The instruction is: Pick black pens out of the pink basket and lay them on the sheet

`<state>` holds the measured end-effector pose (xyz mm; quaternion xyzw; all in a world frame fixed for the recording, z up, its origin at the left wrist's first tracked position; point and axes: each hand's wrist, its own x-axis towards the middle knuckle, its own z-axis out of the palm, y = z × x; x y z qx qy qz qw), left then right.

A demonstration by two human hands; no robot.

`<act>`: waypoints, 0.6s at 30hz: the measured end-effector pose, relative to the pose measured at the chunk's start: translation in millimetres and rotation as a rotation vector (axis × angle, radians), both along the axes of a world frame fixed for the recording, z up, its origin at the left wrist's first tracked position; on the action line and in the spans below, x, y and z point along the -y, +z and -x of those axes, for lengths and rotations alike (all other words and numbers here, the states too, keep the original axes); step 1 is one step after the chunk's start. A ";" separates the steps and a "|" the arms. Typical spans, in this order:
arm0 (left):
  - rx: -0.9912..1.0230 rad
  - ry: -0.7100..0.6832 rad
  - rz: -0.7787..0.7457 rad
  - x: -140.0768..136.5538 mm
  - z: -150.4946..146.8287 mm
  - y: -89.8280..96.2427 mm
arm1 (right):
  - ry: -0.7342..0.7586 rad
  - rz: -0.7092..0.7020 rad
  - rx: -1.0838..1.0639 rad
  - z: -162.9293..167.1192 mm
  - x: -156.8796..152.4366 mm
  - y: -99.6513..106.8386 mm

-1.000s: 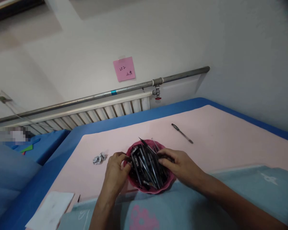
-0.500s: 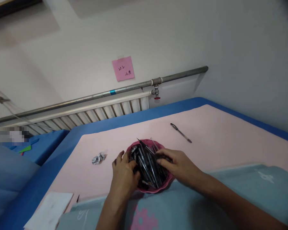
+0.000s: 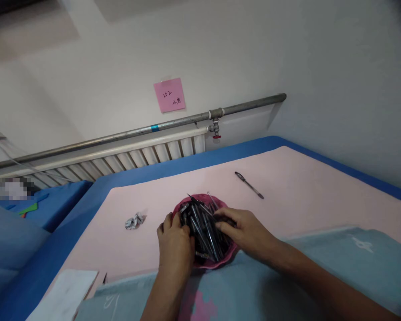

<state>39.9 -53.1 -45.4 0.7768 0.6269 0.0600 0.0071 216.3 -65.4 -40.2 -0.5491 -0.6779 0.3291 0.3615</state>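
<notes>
A pink basket [image 3: 211, 265] full of dark and clear pens [image 3: 203, 227] stands at the near edge of the table. My left hand [image 3: 176, 245] is at its left side, fingers curled over the rim and the thumb side against the pens. On the right, my right hand [image 3: 242, 227] reaches over the opposite rim, thumb and fingers pinched around a dark pen among the others. How much of that pen lies in the pile is hidden. One black-and-clear pen [image 3: 249, 185] lies apart on the pink table cover, beyond the basket.
A crumpled ball of paper [image 3: 134, 220] lies left of the basket. White paper [image 3: 63, 294] is at the near left, with a small dark pointed thing [image 3: 104, 278] beside it. Blue-grey cloth [image 3: 321, 254] covers the near edge. A radiator [image 3: 143, 157] and pipe run along the wall.
The left hand has turned slightly, with its thumb drawn in closer at the basket's left side. The right hand keeps its pinch. The whole view has shifted a little.
</notes>
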 end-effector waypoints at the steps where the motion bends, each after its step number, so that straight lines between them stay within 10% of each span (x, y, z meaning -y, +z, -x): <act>1: -0.004 0.011 -0.003 -0.5 -1.1 -0.1 | 0.002 -0.003 -0.001 -0.1 0.0 0.0; 12: 0.215 -0.001 0.016 -3.4 5.5 1.0 | 0.011 -0.014 0.013 -1.0 -0.1 -2.0; 18: 1.073 0.122 0.048 -10.8 26.4 11.4 | 0.057 -0.040 0.034 -0.6 3.3 1.1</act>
